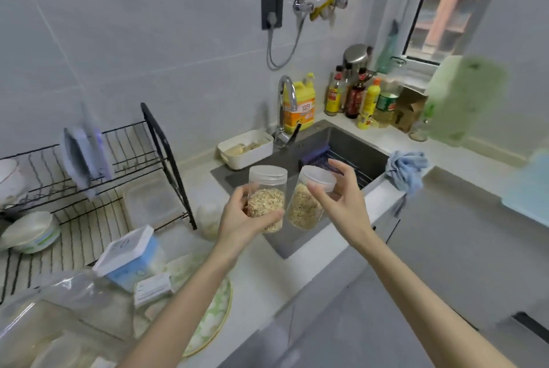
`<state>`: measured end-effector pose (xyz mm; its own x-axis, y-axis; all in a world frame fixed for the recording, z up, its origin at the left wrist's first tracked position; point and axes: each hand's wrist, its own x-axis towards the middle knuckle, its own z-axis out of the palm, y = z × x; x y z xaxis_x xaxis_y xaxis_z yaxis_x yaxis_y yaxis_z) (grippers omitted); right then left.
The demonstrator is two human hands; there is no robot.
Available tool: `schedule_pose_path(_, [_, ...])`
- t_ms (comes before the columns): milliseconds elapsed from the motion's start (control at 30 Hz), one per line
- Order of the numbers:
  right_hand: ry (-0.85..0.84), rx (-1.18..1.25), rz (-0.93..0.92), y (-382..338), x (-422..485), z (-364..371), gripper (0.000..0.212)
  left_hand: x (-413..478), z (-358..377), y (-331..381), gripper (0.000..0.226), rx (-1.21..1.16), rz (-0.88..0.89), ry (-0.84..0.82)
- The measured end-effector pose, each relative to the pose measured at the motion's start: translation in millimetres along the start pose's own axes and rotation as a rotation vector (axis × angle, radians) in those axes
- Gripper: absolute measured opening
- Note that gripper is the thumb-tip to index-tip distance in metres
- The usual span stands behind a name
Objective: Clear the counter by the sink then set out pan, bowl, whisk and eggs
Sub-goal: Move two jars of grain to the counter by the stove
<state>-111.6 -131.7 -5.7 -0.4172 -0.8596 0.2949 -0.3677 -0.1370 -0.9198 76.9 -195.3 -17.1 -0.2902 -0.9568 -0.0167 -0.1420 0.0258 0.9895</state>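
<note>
**Mei:** What could have gone wrong there?

**Tom:** Both jars were off the worktop (pixel 320 248). The left hand (pixel 243 219) was curled round the lower body of the left jar (pixel 267 198), which stood upright. The right hand (pixel 341 204) pinched the right jar (pixel 306 204) up by its lid, and that jar leaned towards the other one. The two were just about touching.

**Mei:** So a knock?

**Tom:** A knock, or I'd guess the lid working loose under that top-end hold. Both hung over the near edge of the sink (pixel 350 141), so any spilled grain would have gone into the basin.

**Mei:** And around them?

**Tom:** Nearest, a green patterned plate (pixel 214 317) and a blue-and-white box (pixel 130 257) crowded the worktop on the left. The dish rack (pixel 133 159) stood behind them. That side was far from cleared, in my view.

**Mei:** Further back?

**Tom:** A blue cloth (pixel 407 168) lay over the sink's right edge. A white tray (pixel 246 149) sat beside the tap (pixel 286 106), and a yellow detergent jug (pixel 300 106) stood behind it. Sauce bottles (pixel 353 94) filled the far corner. Free spots to put jars down looked scarce.

**Mei:** Pan, whisk, eggs?

**Tom:** I couldn't make out any of them.
</note>
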Motion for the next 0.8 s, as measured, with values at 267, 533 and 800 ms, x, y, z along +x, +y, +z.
schedule_pose_path(267, [0.231, -0.089, 0.063, 30, -36, -161, 0.059, -18, 163, 27, 0.062, 0.005, 0.081, -0.233])
schedule_pose_path(533, [0.373, -0.203, 0.101, 54, -86, -335, 0.058, -63, 333, 63, 0.066, -0.011, 0.145, -0.435])
schedule_pose_path(800, [0.611, -0.189, 0.198, 73, -139, -480, 0.062, -94, 495, 93, 0.082, 0.023, 0.163, -0.692])
